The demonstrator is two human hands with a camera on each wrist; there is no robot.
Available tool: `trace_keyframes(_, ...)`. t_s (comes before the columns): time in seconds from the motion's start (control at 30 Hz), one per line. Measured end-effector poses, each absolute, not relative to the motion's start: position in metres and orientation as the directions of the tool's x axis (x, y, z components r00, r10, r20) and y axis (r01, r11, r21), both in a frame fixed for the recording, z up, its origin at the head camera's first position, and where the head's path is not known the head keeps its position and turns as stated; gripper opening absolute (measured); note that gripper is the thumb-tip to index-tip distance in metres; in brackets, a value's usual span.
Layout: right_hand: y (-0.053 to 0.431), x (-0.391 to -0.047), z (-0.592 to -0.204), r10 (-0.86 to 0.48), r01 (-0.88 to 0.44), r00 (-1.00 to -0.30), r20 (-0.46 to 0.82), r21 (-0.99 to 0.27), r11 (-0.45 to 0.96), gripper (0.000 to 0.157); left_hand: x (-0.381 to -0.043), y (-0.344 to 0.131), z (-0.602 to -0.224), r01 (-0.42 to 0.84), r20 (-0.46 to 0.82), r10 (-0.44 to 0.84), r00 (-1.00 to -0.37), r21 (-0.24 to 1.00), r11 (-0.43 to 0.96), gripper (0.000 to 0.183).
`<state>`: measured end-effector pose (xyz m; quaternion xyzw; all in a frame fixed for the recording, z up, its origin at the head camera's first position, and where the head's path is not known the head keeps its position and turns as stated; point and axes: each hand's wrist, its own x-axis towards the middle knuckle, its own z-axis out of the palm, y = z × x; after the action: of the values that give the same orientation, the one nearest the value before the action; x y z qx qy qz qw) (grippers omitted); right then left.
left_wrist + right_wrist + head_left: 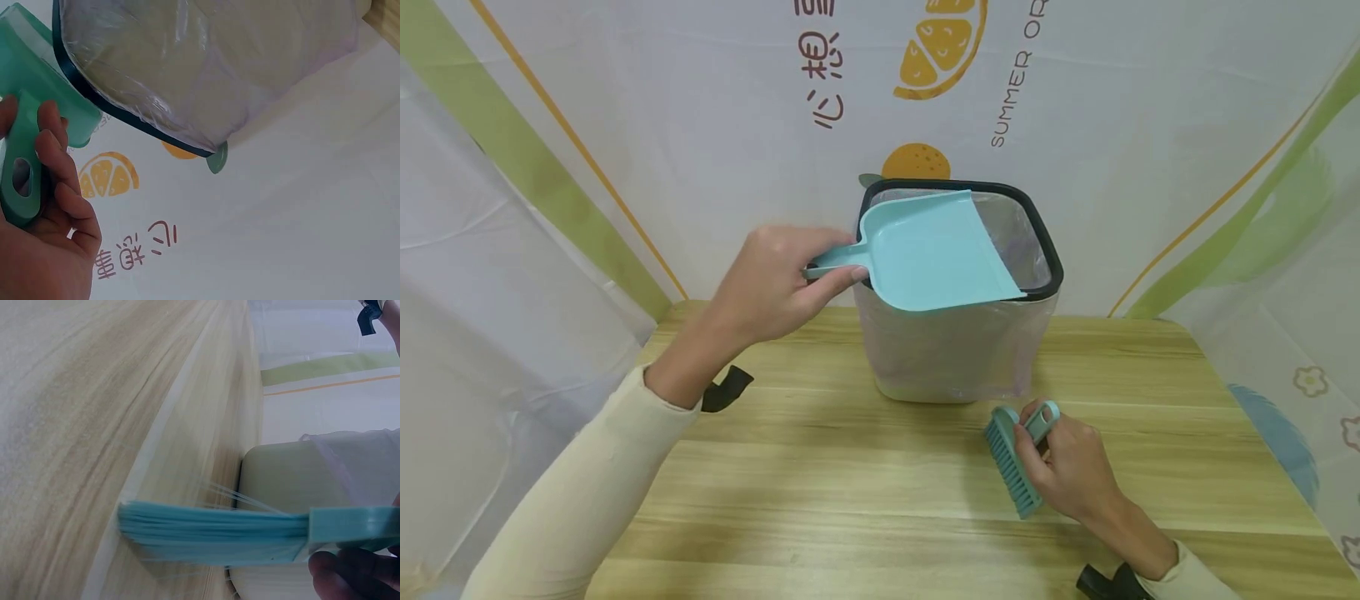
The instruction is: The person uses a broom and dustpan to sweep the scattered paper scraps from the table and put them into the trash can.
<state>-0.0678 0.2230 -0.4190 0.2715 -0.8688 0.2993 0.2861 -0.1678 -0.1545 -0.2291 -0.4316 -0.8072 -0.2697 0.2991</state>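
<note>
My left hand [782, 283] grips the handle of a light blue dustpan [936, 250]. The pan lies over the mouth of a trash bin [955, 350] with a black rim and a thin plastic liner, and its wide edge points right. In the left wrist view the left fingers curl round the dustpan handle [25, 187], beside the bin's rim. My right hand [1071, 467] holds a small teal brush [1015, 462] by its handle, low in front of the bin. Its bristles [206, 531] point down toward the wooden table in the right wrist view.
The bin stands at the back of the wooden table [820, 492], close to a white printed cloth [715, 150] that hangs behind. More cloth hangs at both sides. Black straps [727, 389] are on both wrists.
</note>
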Motion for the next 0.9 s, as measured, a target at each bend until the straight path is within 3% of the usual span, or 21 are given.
trace_keyframes(0.53,0.224,-0.068,-0.418,-0.303,-0.656,-0.67,0.677,-0.349,0.669,0.008,-0.126,-0.167,-0.242,0.889,0.734,0.559,-0.386,0.136,0.436,0.031)
trace_keyframes(0.7,0.224,-0.068,-0.418,-0.299,-0.655,-0.669,0.681,-0.349,0.67,0.009,-0.112,-0.169,-0.249,0.891,0.746,0.553,-0.372,0.12,0.437,0.058)
trace_keyframes(0.9,0.224,-0.067,-0.419,-0.302,-0.658,-0.667,0.681,-0.348,0.668,0.008,-0.099,-0.169,-0.266,0.911,0.762,0.547,-0.347,0.135,0.391,0.053)
